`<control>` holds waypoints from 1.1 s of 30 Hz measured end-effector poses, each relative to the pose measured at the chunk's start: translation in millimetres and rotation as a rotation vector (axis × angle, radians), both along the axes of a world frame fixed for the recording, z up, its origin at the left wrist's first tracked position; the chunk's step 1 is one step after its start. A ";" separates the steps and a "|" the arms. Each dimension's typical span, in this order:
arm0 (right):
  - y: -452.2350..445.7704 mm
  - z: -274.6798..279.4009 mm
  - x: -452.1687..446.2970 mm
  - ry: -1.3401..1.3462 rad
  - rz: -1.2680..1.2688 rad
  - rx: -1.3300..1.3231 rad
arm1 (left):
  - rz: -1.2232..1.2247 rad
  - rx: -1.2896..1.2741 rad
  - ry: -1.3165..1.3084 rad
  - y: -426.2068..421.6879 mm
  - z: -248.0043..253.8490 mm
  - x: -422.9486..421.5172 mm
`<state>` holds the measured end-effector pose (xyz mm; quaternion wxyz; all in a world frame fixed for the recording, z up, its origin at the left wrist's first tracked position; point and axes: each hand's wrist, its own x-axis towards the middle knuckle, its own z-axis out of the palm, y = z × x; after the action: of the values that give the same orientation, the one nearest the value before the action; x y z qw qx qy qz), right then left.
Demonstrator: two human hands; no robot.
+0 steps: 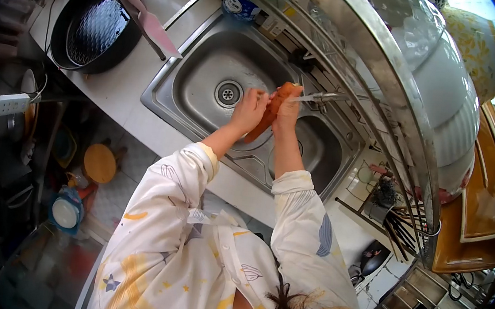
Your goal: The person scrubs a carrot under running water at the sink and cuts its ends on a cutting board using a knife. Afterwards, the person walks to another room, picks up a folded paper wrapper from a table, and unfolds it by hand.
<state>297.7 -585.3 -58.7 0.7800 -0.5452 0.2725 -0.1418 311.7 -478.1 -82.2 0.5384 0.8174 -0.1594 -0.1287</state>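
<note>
A long orange carrot (276,104) lies slantwise between my hands, above the divide of the steel double sink (204,75). My right hand (288,113) is closed round its upper part. On the carrot's other side, my left hand (249,110) has bent fingers against it; the thumb is hard to make out. From the right, the tap (324,97) points at the carrot's upper end, and water appears to run from it. The carrot's lower end hangs below my hands, over the sink.
A black pan (93,27) stands on the counter at left, with a pink-bladed knife (152,26) nearer the sink. A metal dish rack (402,81) holding bowls (447,111) overhangs the right side. A utensil holder (385,202) sits below it.
</note>
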 end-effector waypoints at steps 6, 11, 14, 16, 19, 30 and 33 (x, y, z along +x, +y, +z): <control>5.2 -8.8 -7.4 -0.058 0.006 0.339 | -0.075 -0.241 0.139 -15.5 58.8 25.7; 4.9 -7.6 -10.7 -0.012 -0.030 -0.060 | -0.026 -0.201 0.165 -44.8 34.3 27.9; 8.2 -16.5 -13.9 0.084 -0.081 -0.440 | 0.173 -0.286 0.303 -56.7 55.8 28.5; 6.0 -20.0 -16.7 0.139 -0.064 -0.603 | 0.180 -0.264 0.350 -65.0 48.4 30.7; -1.9 -15.3 -21.7 0.153 0.029 -0.322 | 0.083 -0.324 0.518 -54.6 49.5 34.1; 5.6 19.3 -17.7 0.165 0.395 -1.282 | 0.578 -0.960 0.738 -40.8 9.2 69.9; 6.3 26.1 -32.7 0.157 0.462 -1.443 | 0.705 -1.204 0.843 -13.5 -3.5 97.4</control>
<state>264.9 -579.0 -32.6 0.2182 -0.9717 0.0459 -0.0785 409.1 -491.5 -85.7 0.9091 0.2729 0.2815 -0.1406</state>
